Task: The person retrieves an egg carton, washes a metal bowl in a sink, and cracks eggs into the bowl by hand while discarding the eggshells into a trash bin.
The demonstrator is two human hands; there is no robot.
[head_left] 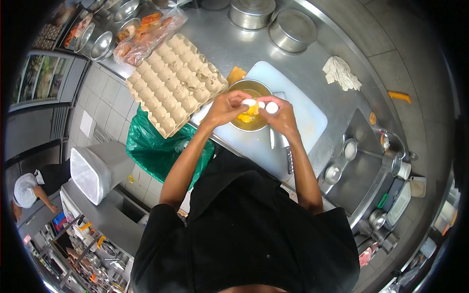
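Over a round metal bowl (pixel 233 91), my two hands hold a cracked egg apart, with yellow yolk between the shell pieces. My left hand (pixel 225 108) is closed on one white eggshell half (pixel 249 102). Pinched in my right hand (pixel 282 119) is the other piece of eggshell (pixel 261 104). A second white, rounded egg or shell (pixel 272 107) also shows at its fingers. Yolks and clear egg white (pixel 245 117) lie in the bowl, which stands on a white cutting board (pixel 305 115). A knife or similar flat blade (pixel 281 140) lies beside it, partly under my right forearm.
A cardboard egg tray (pixel 173 80) rests left of the bowl, above a bin with a green liner (pixel 146 141). Lidded metal pots (pixel 293 30) and a crumpled cloth (pixel 341 73) sit on the steel counter. A sink (pixel 364 161) is at right. Another person (pixel 30 189) is far left.
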